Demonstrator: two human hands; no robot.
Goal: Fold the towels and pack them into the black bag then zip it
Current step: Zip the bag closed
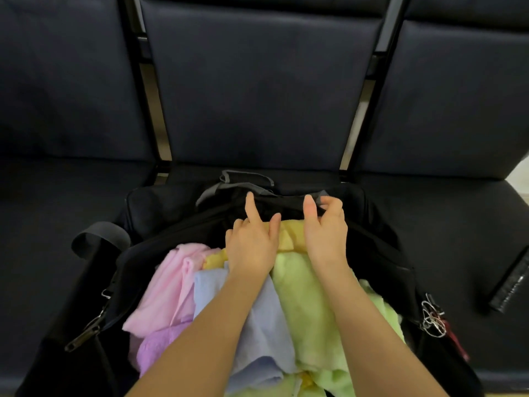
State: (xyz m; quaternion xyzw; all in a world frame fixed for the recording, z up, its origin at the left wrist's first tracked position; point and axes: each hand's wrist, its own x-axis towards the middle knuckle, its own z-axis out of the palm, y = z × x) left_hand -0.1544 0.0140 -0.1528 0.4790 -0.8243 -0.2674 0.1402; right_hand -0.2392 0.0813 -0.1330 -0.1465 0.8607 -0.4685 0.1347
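Observation:
The black bag (160,207) lies unzipped on a dark seat, its mouth toward me. It holds loose towels: pink (166,285), purple (160,345), blue (257,325), green (312,310) and, at the far side, yellow (289,233). My left hand (252,247) rests over the towels, its straight index finger touching the bag's far rim and its thumb on the yellow towel. My right hand (325,227) pinches the far rim of the bag between thumb and fingers, just above the yellow towel.
A row of dark padded chairs (257,90) stands behind the bag. The shoulder strap (97,236) curls up at the left. A zipper pull (86,330) hangs at the left end, metal rings (432,316) at the right. A flat black object (512,282) lies on the right seat.

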